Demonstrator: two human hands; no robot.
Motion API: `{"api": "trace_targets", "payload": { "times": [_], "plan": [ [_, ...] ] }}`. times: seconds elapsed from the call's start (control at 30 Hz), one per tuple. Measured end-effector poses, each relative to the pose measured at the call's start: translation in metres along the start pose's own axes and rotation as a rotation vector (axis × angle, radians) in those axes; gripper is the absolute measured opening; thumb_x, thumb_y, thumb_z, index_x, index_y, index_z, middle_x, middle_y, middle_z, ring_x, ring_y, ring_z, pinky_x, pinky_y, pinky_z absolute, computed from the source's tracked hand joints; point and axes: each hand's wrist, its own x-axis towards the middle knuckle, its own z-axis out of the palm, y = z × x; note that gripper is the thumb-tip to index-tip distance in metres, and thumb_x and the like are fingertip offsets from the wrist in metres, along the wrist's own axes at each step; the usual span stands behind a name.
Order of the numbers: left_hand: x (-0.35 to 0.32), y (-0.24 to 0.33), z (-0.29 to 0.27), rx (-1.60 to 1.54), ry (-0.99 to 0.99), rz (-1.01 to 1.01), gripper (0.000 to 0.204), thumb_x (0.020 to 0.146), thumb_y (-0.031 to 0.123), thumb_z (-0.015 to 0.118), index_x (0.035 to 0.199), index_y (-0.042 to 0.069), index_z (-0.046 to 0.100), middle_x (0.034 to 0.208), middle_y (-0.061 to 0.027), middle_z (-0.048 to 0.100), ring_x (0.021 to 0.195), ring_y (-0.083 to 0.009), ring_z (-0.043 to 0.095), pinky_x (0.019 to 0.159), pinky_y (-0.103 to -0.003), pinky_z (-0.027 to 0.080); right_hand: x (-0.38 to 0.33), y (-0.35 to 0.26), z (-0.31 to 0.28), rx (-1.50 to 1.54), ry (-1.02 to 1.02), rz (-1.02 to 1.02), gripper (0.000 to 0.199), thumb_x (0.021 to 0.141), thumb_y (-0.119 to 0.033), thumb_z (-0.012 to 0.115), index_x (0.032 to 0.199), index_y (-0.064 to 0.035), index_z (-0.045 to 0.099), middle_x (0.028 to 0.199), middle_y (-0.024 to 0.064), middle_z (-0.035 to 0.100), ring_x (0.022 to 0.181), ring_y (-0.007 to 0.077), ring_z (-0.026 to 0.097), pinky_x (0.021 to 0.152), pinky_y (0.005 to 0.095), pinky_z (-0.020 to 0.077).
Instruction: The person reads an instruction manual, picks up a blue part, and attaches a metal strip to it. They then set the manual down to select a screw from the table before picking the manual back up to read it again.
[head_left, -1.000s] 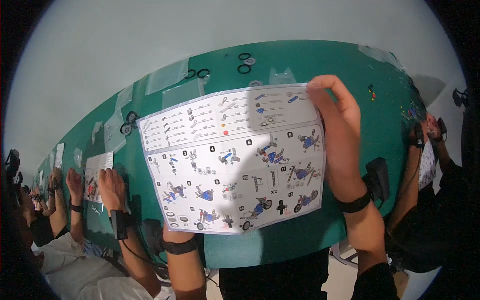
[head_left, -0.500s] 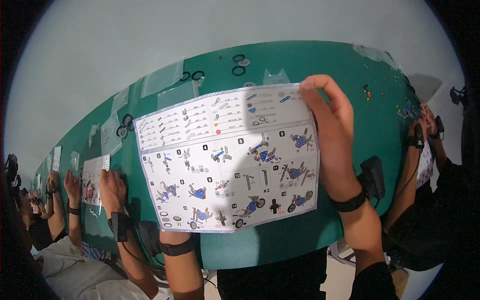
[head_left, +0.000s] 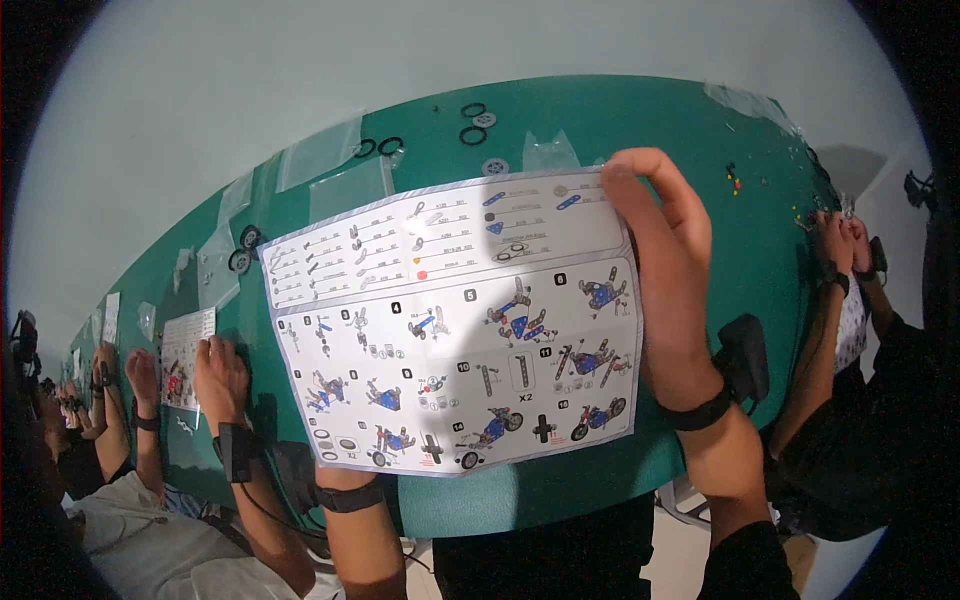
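Observation:
A printed instruction sheet with fold creases hangs upright before me, over the table's near side. It shows a parts list along the top and numbered building steps of a motorcycle model below. My right hand pinches its upper right corner between thumb and fingers, the palm running along the right edge. From below, my left wrist rises to the sheet's lower left corner; the paper hides my left hand, so its fingers do not show. Both wrists wear black straps with a dark device.
On the green table lie black rings, grey wheel hubs, black wheels and clear plastic bags. Small coloured parts lie at the right. Co-workers' hands handle a similar sheet on the left; others work at the far right.
The sheet has shifted slightly left and tilted a little, its lower left part dropping. My right hand keeps its grip. At the far right a co-worker's hands have moved a little.

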Motion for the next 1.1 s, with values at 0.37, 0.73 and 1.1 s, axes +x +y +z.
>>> {"api": "trace_targets", "payload": {
  "times": [0.37, 0.73, 1.1],
  "plan": [
    [-0.0016, 0.0006, 0.0006, 0.001, -0.003, 0.001, 0.053, 0.107, 0.036, 0.029, 0.15, 0.005, 0.03, 0.153, -0.0145, 0.036, 0.135, -0.0288, 0.043, 0.11, -0.043, 0.038, -0.0001, 0.0002, -0.0025, 0.034, 0.002, -0.015, 0.011, 0.098, -0.015, 0.06, 0.1, -0.0042, 0.059, 0.078, 0.0008, 0.065, 0.062, 0.002, 0.059, 0.05, 0.0173, 0.0453],
    [-0.0039, 0.0011, -0.0006, -0.004, -0.012, 0.002, 0.054, 0.107, 0.036, 0.029, 0.151, 0.005, 0.029, 0.155, -0.0144, 0.035, 0.137, -0.0292, 0.041, 0.112, -0.043, 0.036, 0.0015, 0.0011, -0.004, 0.062, -0.018, -0.079, 0.01, 0.097, -0.014, 0.061, 0.099, -0.0044, 0.06, 0.078, 0.0011, 0.065, 0.062, 0.0026, 0.059, 0.05, 0.0177, 0.0457],
    [-0.0066, 0.0015, -0.0026, -0.018, -0.026, 0.005, 0.055, 0.107, 0.037, 0.028, 0.152, 0.006, 0.027, 0.156, -0.0143, 0.033, 0.139, -0.0296, 0.039, 0.114, -0.044, 0.034, 0.0011, -0.0016, -0.0055, 0.09, -0.026, -0.025, 0.01, 0.097, -0.014, 0.062, 0.098, -0.0041, 0.06, 0.076, 0.0012, 0.065, 0.061, 0.0026, 0.059, 0.049, 0.0174, 0.0448]
  ]
}}
